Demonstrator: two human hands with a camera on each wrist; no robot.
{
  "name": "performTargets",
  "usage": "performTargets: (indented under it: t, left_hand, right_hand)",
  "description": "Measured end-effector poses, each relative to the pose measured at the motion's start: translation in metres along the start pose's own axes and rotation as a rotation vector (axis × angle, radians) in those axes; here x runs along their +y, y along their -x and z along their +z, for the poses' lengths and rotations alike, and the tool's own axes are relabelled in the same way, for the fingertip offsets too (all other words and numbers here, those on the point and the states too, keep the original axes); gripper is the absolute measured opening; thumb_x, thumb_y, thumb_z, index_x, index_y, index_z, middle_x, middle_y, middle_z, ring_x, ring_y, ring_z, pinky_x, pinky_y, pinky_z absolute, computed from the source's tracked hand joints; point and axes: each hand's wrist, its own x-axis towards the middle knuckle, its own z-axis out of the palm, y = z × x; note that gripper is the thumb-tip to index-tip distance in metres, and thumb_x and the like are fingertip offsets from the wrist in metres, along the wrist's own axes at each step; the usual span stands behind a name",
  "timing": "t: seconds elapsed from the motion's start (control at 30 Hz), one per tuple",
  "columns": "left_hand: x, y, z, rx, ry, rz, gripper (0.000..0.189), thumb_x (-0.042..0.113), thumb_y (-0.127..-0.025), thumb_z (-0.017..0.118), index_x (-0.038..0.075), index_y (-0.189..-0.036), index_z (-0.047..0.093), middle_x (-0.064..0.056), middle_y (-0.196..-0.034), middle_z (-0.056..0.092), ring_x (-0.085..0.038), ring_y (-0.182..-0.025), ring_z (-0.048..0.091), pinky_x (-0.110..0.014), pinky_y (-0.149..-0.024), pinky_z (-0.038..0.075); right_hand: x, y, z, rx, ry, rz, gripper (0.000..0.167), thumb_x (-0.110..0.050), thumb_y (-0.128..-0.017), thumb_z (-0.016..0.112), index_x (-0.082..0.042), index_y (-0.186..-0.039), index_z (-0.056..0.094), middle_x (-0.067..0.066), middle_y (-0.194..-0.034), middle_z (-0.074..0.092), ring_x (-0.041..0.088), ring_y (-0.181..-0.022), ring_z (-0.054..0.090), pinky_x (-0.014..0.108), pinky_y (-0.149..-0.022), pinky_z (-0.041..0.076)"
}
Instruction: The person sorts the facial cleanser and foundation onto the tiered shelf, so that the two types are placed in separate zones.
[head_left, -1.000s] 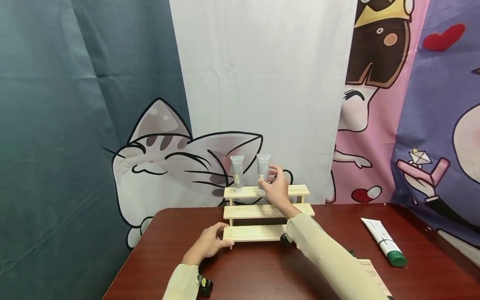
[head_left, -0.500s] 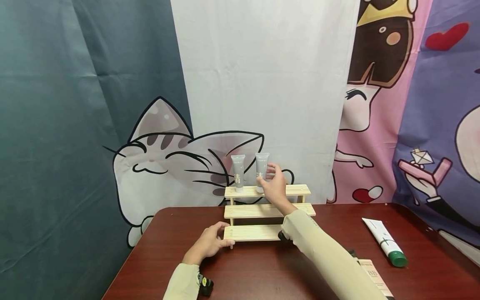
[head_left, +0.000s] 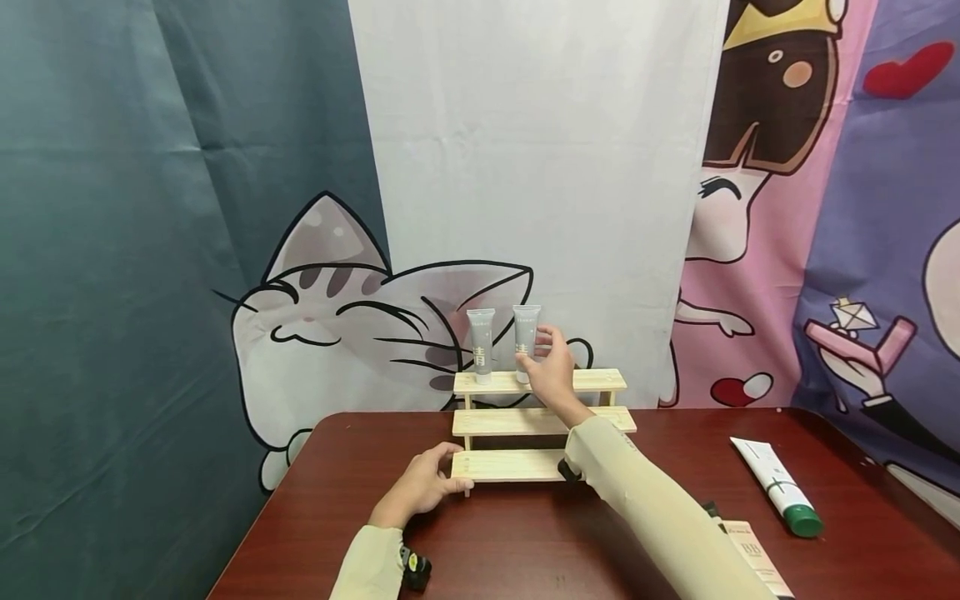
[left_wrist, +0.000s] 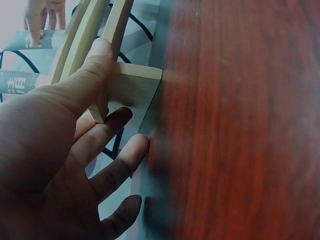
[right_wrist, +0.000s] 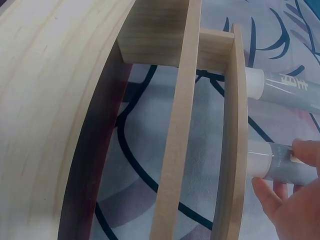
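A three-tier wooden display stand [head_left: 510,421] stands on the table. On its top tier, a grey squeeze tube [head_left: 482,337] with a white cap stands upright at the left, cap down. My right hand [head_left: 553,371] pinches a second, matching squeeze tube [head_left: 527,321] between thumb and fingers, just right of the first. In the right wrist view that tube's white cap [right_wrist: 259,159] is right at the top board. My left hand [head_left: 420,485] holds the left end of the lowest tier, its thumb [left_wrist: 97,60] on the wood and some fingers spread below.
A white tube with a green cap [head_left: 780,490] lies on the dark red table [head_left: 315,533] at the right. Nearer me, a pale box lettered BB [head_left: 752,552] is partly hidden by my right sleeve. A printed cartoon curtain [head_left: 540,150] hangs behind the table.
The pinched squeeze tube has shifted slightly left and back, closer to the first one. My left hand keeps its hold on the stand. The head view has turned a little left.
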Motion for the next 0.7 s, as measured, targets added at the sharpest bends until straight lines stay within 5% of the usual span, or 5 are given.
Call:
performTargets:
  t: [0.7]
  left_hand:
    - [0.0001,0.0009,0.0008,-0.001,-0.013,0.001,0.06,0.032,-0.08,0.083,0.005,-0.128,0.058,-0.002,-0.082,0.057,-0.013,-0.065,0.05,-0.029,-0.061,0.043]
  right_hand:
    - [0.0088,0.0032,0.0021,-0.041,0.019,-0.024,0.052,-0.012,-0.083,0.081,0.0,-0.126,0.055,0.017,-0.112,0.063,0.032,-0.104,0.062,0.045,-0.093,0.048]
